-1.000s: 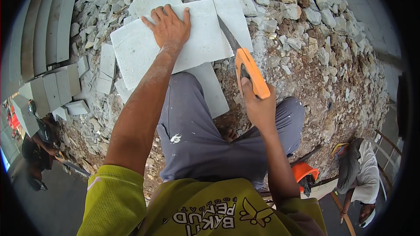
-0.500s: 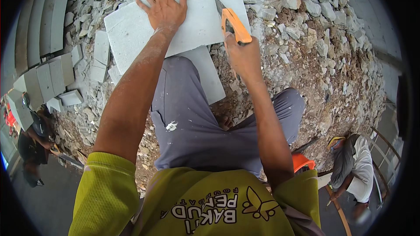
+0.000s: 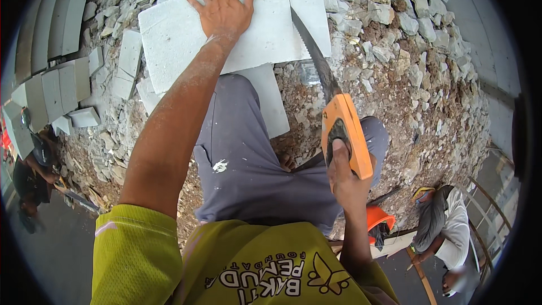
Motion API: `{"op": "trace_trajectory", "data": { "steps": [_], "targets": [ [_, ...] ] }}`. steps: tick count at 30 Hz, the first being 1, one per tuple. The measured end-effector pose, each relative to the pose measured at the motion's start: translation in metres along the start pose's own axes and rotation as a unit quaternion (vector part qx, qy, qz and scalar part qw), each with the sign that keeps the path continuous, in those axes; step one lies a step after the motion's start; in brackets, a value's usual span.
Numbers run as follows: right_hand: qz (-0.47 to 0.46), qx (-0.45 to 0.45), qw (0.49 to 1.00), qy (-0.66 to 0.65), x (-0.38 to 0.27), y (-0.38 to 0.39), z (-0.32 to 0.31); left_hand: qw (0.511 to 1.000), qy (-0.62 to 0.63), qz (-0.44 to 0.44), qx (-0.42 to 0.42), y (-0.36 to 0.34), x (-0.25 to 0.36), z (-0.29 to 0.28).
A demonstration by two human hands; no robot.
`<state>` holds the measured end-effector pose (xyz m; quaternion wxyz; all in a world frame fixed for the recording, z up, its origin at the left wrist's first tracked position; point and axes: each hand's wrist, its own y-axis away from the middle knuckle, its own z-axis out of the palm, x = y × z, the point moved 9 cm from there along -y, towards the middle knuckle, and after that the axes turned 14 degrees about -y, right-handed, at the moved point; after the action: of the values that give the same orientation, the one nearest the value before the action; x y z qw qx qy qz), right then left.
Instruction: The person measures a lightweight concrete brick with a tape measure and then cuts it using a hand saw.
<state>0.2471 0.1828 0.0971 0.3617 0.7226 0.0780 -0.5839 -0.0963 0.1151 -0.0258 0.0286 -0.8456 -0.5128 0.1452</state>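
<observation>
My left hand [image 3: 227, 16] lies flat with fingers spread on a white lightweight block [image 3: 259, 28]. A narrow straight cut line runs across the block near its right end. My right hand [image 3: 349, 178] is wrapped round the orange handle of a hand saw [image 3: 323, 73]. The toothed blade slants up and left from the handle, its tip at the cut line. Most of the blade is out over the block's near edge. Another white slab [image 3: 265, 101] lies under the block, partly hidden by my knee.
Broken rubble [image 3: 389, 39] covers the ground. Stacked grey blocks [image 3: 59, 96] stand at the left, near long boards [image 3: 53, 17]. An orange container [image 3: 379, 220] sits behind my right arm. One person [image 3: 446, 226] works at the lower right, another [image 3: 34, 175] at the lower left.
My right hand has pulled the saw back toward me, so much more of the blade shows. My left hand stays pressed on the block.
</observation>
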Motion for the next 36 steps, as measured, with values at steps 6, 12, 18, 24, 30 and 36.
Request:
{"op": "trace_trajectory", "data": {
  "steps": [6,12,18,24,30,36],
  "targets": [
    [0.012,-0.011,0.998,0.068,0.020,-0.124,0.034,0.999,0.037,0.021,0.014,-0.004,0.039,-0.012],
    [0.028,-0.019,0.999,0.023,-0.003,-0.015,0.001,1.000,-0.012,0.003,-0.014,0.000,0.004,0.003],
    [0.026,-0.015,0.996,0.088,0.018,-0.148,0.047,0.999,0.038,0.015,-0.006,0.003,0.043,-0.010],
    [0.010,-0.026,0.999,0.017,0.005,0.000,-0.006,1.000,0.013,-0.007,-0.025,0.001,-0.001,-0.002],
    [-0.031,0.005,0.996,0.078,0.022,-0.139,0.037,0.999,0.036,0.020,-0.023,-0.004,0.043,-0.012],
    [0.022,-0.020,1.000,0.002,0.007,0.007,-0.001,1.000,-0.012,-0.006,-0.012,-0.004,-0.006,-0.003]
  ]
}}
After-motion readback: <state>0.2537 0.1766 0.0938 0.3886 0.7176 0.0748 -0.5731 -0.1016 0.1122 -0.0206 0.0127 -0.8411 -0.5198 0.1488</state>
